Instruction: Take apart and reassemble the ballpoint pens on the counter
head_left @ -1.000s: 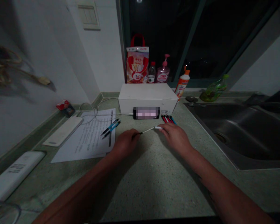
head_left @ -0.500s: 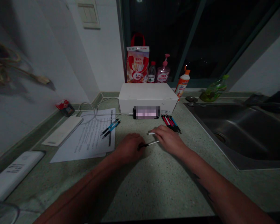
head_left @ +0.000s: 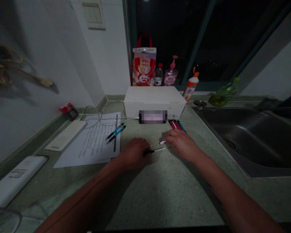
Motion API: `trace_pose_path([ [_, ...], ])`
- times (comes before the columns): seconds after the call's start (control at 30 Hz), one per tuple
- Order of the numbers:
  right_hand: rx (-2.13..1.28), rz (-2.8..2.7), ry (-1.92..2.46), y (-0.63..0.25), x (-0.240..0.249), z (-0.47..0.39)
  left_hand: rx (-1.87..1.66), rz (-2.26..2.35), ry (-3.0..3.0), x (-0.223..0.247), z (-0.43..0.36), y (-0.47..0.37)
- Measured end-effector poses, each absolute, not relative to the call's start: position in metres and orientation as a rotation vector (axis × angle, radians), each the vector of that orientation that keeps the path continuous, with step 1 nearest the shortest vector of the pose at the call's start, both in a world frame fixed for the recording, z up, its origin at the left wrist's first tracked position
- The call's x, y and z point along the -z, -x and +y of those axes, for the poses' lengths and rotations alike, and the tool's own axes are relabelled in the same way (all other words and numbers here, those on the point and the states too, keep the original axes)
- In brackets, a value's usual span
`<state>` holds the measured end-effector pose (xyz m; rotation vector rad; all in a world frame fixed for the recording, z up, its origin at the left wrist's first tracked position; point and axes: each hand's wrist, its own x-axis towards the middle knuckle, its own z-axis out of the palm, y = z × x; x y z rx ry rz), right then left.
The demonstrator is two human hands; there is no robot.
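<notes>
My left hand is closed on a thin pen part, dark at the grip, with a white rod pointing right. Across from it, my right hand pinches a short white barrel piece, held just above the rod's tip and apart from it. Several pens in red, white and blue lie side by side behind my right hand, which partly covers them. Two blue and black pens rest on a printed sheet to the left.
A phone with a cable leans on a white box. The sink is at the right. A power bank, a power strip and a small red and black pack lie left; bottles stand behind.
My right hand has moved slightly right with the white piece, away from the rod's tip, and now covers more of the pens. My left hand is nearly unmoved.
</notes>
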<state>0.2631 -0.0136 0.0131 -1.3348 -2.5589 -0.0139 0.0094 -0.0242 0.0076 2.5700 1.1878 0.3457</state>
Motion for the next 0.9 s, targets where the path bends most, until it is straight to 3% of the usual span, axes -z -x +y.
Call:
trace_pose_path([
  [0.27,-0.295,-2.219,1.411,-0.236,0.016,-0.001,-0.327,1.141,-2.587,-0.007,-0.025,-0.010],
  [0.9,-0.284,-2.233,1.202,-0.241,0.013,0.001,-0.330,1.199,-2.598,-0.008,-0.023,-0.006],
])
